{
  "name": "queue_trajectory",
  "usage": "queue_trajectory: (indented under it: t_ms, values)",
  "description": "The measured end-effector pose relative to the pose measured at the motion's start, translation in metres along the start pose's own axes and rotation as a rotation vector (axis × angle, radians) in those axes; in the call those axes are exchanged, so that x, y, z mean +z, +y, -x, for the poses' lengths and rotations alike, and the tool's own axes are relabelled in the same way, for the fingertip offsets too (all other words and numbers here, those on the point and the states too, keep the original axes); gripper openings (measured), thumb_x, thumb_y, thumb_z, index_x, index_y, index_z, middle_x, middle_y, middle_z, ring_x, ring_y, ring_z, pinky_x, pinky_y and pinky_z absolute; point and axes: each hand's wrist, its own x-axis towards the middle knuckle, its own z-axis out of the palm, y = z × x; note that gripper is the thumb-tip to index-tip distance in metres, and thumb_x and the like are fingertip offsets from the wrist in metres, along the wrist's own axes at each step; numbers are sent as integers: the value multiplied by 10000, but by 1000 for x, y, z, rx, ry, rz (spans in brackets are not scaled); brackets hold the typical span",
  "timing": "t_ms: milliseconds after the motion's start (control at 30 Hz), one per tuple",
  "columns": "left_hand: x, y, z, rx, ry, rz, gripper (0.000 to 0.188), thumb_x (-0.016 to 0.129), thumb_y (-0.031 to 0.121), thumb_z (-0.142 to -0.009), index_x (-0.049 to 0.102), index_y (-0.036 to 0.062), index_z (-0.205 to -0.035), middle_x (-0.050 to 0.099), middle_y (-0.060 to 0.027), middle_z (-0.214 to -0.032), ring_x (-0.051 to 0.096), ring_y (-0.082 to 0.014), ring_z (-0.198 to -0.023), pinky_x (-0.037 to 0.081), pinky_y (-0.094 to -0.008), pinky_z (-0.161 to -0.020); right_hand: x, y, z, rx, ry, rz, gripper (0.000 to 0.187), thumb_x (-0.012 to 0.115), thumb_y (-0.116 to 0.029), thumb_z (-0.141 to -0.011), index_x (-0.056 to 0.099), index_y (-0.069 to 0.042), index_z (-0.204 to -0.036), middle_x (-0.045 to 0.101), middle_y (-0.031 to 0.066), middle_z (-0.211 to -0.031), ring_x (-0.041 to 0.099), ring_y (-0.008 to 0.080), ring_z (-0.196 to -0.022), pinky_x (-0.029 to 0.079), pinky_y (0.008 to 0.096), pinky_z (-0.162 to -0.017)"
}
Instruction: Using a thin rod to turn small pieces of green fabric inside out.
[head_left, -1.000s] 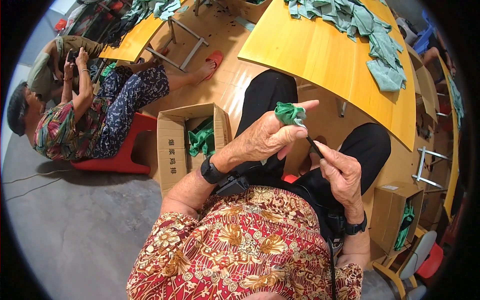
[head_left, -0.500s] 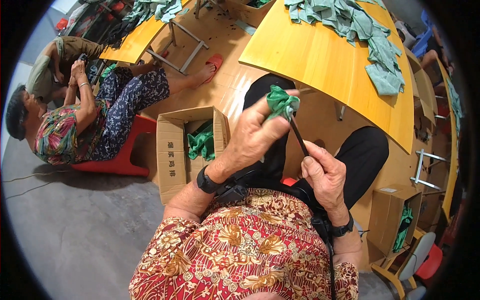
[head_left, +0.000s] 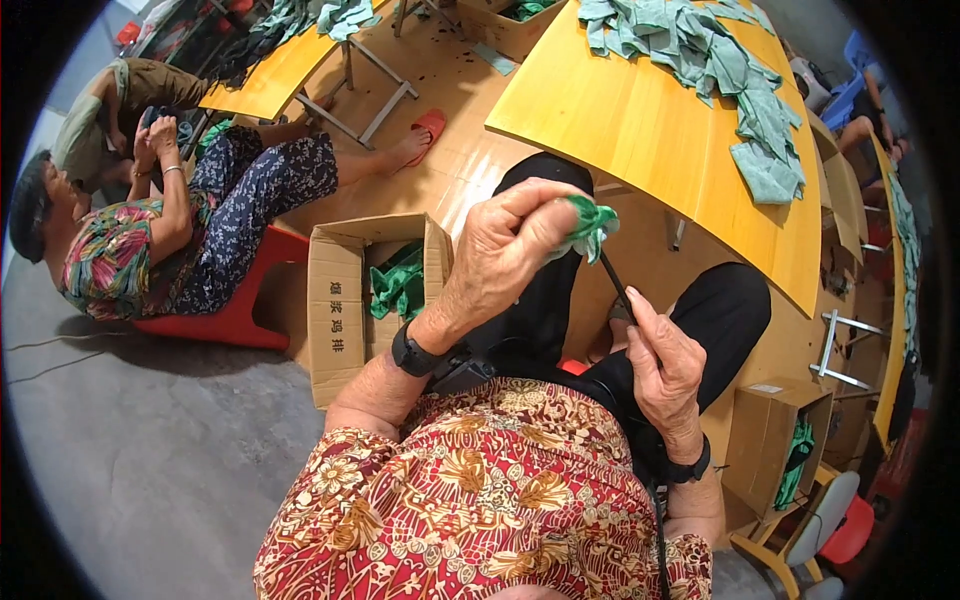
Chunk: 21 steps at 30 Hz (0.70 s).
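Observation:
Above my lap, my left hand is closed on a bunched green cloth, whose crumpled end sticks out past the thumb. A thin dark stick-like piece runs from the cloth down to my right hand. Thumb and forefinger of that hand pinch its lower end. Whether the piece is stiff or a taut strip, I cannot tell. Where it meets the cloth is partly hidden in the folds.
A cardboard box with green cloth stands by my left arm; another box is at the right. Pale green pieces lie on the yellow table ahead. A person sits at left on a red stool.
My right hand has shifted slightly right and down with the dark piece. My left hand has turned, and its fingers now cover more of the green cloth.

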Motion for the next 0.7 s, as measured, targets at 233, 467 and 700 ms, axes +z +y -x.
queue_trajectory:
  t_ms: [233, 467, 700]
  values:
    - [5, -1, -1, -46, -11, 208, 310, 647, 240, -953, 637, -10, -1137, 692, -60, -982, 635, -93, -865, 485, -207, -727, -1, -1, -5, -33, -5, 40, 462, 636, 103, -802, 636, -21, -1247, 435, 79, -630, 486, 189, -520, 412, 290, -503]
    - [-5, 8, -7, -81, -110, 117, 397, 619, 319, -968, 640, -9, -1191, 679, -45, -952, 629, -86, -827, 492, -200, -674, -16, -2, -10, -71, -87, 97, 470, 629, 110, -796, 632, -17, -1248, 443, 91, -642, 496, 208, -536, 417, 291, -515]
    - [-10, 20, -15, -130, -355, -30, 396, 623, 232, -946, 605, 33, -1288, 630, 9, -825, 563, -34, -613, 439, -179, -584, -18, 4, -10, 109, -186, -144, 406, 613, 69, -844, 632, -5, -1243, 484, 78, -658, 505, 161, -561, 418, 282, -539]
